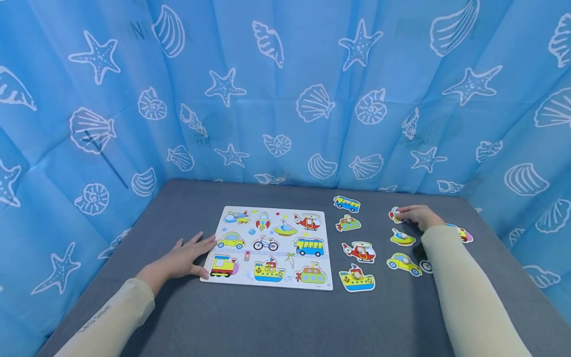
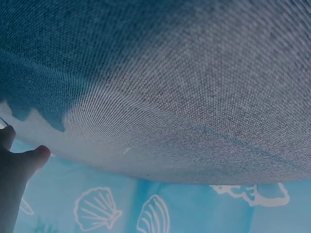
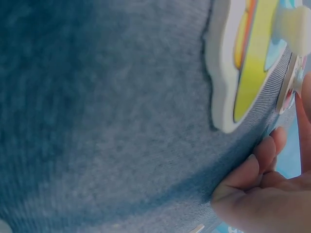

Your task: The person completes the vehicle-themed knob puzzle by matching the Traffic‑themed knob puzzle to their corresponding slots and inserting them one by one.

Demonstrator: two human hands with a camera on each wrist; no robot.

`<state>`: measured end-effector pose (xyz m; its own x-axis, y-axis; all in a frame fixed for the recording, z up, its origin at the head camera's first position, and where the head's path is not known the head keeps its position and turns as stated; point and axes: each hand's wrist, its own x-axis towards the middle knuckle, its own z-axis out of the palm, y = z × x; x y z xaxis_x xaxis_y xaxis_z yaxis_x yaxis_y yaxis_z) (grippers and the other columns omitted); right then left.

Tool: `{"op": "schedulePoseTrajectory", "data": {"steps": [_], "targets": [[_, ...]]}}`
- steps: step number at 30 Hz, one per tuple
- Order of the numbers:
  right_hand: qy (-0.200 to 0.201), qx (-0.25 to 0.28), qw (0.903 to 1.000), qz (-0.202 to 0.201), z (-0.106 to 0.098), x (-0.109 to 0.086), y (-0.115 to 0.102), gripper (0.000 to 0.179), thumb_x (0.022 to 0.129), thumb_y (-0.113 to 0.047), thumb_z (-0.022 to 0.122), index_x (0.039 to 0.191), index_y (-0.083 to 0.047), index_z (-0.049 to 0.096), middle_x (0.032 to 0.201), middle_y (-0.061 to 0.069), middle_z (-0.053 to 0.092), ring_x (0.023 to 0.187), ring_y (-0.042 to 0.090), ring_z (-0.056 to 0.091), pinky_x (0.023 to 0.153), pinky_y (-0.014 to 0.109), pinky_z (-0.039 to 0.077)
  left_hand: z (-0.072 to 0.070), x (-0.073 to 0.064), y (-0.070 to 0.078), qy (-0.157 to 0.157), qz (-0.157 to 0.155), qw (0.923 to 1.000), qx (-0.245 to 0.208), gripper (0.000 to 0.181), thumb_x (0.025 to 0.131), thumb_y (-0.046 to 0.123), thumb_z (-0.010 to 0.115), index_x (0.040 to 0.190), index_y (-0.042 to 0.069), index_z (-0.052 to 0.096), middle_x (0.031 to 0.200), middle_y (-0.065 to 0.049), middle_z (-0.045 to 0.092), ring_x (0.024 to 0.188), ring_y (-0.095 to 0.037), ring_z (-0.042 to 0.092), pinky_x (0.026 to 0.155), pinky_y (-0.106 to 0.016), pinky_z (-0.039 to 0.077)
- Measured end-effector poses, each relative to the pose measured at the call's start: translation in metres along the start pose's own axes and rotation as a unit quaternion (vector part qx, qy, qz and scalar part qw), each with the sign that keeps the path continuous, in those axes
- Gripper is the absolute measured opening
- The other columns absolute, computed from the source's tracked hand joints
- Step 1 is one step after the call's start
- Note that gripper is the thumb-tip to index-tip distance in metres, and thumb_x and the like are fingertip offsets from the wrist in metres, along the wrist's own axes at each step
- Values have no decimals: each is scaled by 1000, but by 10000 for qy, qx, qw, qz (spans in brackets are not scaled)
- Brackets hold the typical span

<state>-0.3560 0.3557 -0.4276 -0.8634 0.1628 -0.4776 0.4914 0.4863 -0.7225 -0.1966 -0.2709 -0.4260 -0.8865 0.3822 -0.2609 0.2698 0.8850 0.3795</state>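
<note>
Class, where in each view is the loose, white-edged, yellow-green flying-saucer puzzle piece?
Head: the flying-saucer piece lies right of centre, just below the right hand.
Left wrist: not in it.
Right wrist: the flying-saucer piece, upper right, partly out of frame.
Shared landmark: the dark grey cloth tabletop.

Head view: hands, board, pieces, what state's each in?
Left hand: spread, touching puzzle board
Right hand: at small piece
Small piece: seemingly pinched
Puzzle board: flat
Bus piece: loose
Submarine piece: loose
Helicopter piece: loose
Boat piece: loose
UFO piece: loose
Car piece: loose
Bicycle piece: mostly hidden
Train piece: loose, partly hidden
</note>
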Motion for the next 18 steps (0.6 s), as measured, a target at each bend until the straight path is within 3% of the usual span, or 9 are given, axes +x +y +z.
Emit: {"op": "schedulePoseTrajectory", "data": {"steps": [7, 12, 18], "targets": [[-189, -70, 9997, 171, -3, -5, -6, 56, 94, -17, 63, 143, 1, 42, 155, 30, 14, 142, 49, 12, 114, 54, 16, -1, -1, 1, 8, 75, 10000, -47, 100, 74, 54, 75, 151, 7, 33, 157, -16, 26, 143, -47, 9, 105, -72, 3], [-226, -24, 9996, 170, -2, -6, -8, 47, 94, -15, 63, 136, 2, 50, 154, 30, 16, 141, 48, 15, 113, 53, 19, -2, -1, 0, -13, 41, 10000, -38, 101, 73, 55, 75, 152, 7, 32, 158, -15, 25, 144, -47, 8, 106, -72, 3], [-277, 55, 9995, 133, -5, 1, -4, 55, 96, -18, 61, 142, 4, 40, 155, 29, 15, 141, 47, 16, 113, 52, 20, 0, -1, -2, 52, 104, 9999, 17, 101, 73, 56, 73, 151, 6, 33, 158, -16, 26, 143, -47, 10, 105, -72, 4]]}}
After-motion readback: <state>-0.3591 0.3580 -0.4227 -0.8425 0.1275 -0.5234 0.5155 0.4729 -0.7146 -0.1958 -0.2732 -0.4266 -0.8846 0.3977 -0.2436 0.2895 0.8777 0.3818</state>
